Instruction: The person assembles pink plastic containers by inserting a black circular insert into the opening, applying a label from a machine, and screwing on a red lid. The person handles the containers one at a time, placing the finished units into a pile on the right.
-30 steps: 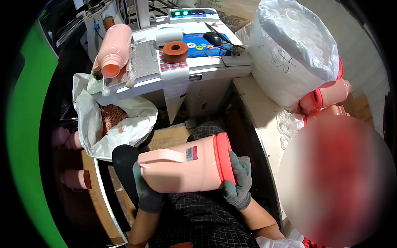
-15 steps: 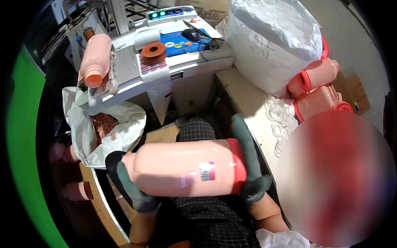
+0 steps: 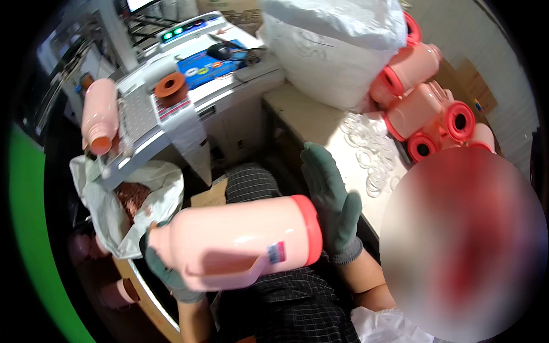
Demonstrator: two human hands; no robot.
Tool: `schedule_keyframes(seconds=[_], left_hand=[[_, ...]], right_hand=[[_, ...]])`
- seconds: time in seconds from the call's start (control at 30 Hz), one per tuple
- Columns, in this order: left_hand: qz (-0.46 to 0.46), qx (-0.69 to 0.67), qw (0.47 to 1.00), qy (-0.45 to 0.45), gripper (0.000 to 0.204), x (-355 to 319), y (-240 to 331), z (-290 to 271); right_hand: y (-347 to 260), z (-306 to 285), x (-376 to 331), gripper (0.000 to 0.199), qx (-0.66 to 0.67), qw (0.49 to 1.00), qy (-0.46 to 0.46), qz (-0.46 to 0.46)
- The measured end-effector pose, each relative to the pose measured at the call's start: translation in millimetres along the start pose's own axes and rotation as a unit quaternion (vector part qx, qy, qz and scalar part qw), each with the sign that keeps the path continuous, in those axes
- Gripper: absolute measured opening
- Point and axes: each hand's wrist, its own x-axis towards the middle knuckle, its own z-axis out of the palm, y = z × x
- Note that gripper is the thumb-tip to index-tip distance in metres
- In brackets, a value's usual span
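Observation:
A pink plastic thermos jug shell (image 3: pixel 240 231) lies sideways across my lap, its red base ring (image 3: pixel 309 230) pointing right. Its side handle (image 3: pixel 229 277) faces me, and a small printed sticker sits near the base. My left hand (image 3: pixel 166 266), in a grey-green glove, is closed around the narrower neck end at the left. My right hand (image 3: pixel 334 200), gloved alike, stands flat beside the red base with fingers stretched upward; whether the palm touches the base I cannot tell.
White rings (image 3: pixel 369 151) lie on the bench at right, next to more pink shells (image 3: pixel 414 111) and a big white sack (image 3: pixel 337 51). Ahead, a machine table (image 3: pixel 137 108) carries an orange tape roll (image 3: pixel 171 88) and another shell (image 3: pixel 100 114). An open bag (image 3: pixel 166 188) with reddish bits stands left.
The jug shell has turned about its length, bringing its handle into sight. My right hand has opened away from the red base. The view has swung rightward.

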Motion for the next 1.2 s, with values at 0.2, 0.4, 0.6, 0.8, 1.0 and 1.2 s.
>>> schedule_keyframes(seconds=[0.2, 0.4, 0.6, 0.8, 1.0, 1.2], left_hand=[[0.006, 0.046, 0.999, 0.029, 0.071, 6.5, -14.0, 13.6], [0.03, 0.05, 0.998, 0.004, 0.08, 17.6, -2.3, 32.0], [0.043, -0.052, 0.995, -0.079, 0.089, 25.7, 3.1, 73.6], [0.11, -0.204, 0.958, -0.17, 0.098, 33.2, 70.4, 116.8], [0.058, -0.148, 0.934, -0.319, 0.086, -14.1, 54.6, 146.9], [-0.027, -0.131, 0.948, -0.29, 0.061, -18.3, 34.0, 118.8]], right_hand=[[43.8, -43.1, -10.8, 0.08, -0.008, 0.996, 0.088, 0.031], [32.0, -35.4, -50.2, 0.06, -0.1, 0.994, 0.028, 0.038], [-29.6, -60.5, -80.2, 0.048, -0.135, 0.966, 0.195, 0.102], [-81.4, -112.0, -66.6, 0.04, 0.052, 0.957, 0.282, -0.043], [-271.5, -303.5, -65.8, 0.048, -0.164, 0.625, 0.543, -0.537], [-318.6, -423.6, 2.1, 0.079, -0.533, 0.264, 0.712, -0.373]])
